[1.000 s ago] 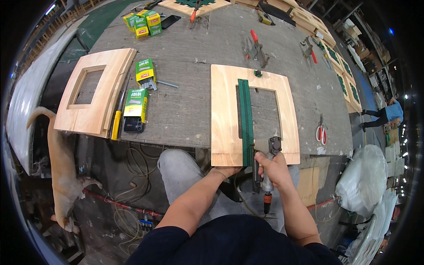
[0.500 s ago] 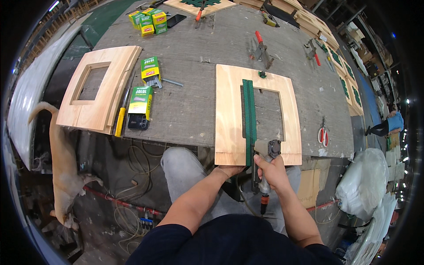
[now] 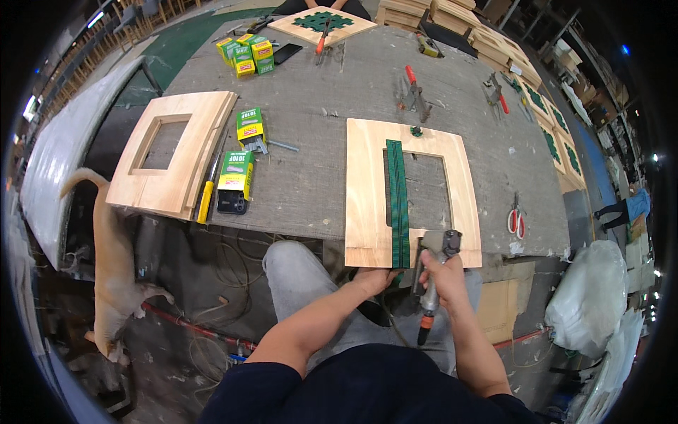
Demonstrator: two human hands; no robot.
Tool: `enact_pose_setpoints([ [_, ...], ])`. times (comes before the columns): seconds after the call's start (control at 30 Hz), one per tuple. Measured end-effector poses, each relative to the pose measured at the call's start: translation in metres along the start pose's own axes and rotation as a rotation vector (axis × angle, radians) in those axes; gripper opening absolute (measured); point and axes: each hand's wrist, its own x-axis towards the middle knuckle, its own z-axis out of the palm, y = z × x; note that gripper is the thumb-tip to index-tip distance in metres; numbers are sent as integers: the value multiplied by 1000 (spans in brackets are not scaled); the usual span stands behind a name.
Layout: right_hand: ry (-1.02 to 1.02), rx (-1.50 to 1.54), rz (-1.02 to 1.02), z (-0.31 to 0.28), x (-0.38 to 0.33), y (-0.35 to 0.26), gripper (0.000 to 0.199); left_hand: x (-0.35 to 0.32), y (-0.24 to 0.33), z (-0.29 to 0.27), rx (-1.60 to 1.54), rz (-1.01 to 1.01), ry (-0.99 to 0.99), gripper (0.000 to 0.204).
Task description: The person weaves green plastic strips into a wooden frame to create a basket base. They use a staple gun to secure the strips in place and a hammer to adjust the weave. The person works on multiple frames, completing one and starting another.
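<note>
On the grey counter (image 3: 311,194) lies a wood frame (image 3: 364,191), poking past the near edge. One green strap (image 3: 398,191) crosses its hole; the rest has none. Right hand (image 3: 445,279): the grip is wrapped around a staple gun (image 3: 429,302). Left hand (image 3: 371,280): under the frame's end, grip too hidden to tell.

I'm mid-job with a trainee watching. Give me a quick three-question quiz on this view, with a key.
1. Which hand grips the staple gun?
2. True or false: the scissors lie to the right of the wooden frame in front of the person.
3. The webbing along the left side of that frame's opening is: a) red, b) green, c) white.

Key: 1. The right hand. 2. True. 3. b.
</note>
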Motion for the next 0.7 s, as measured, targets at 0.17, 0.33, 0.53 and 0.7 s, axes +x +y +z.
enact_pose_setpoints([
  [0.17, 56, 71, 5, -38, 2, 17, 35, -28, 45, -7, -419, -460, -336, 44],
  [0.33, 36, 90, -4, -43, 0, 24, 33, -28, 87, -69, -689, -525, -183, 31],
  [0.53, -80, 123, -50, -24, -6, 2, 25, 68, 93, -131, -787, -530, -101, 37],
  [0.7, -141, 104, -56, -15, 5, -6, 24, 118, 75, -129, -759, -639, -193, 35],
])
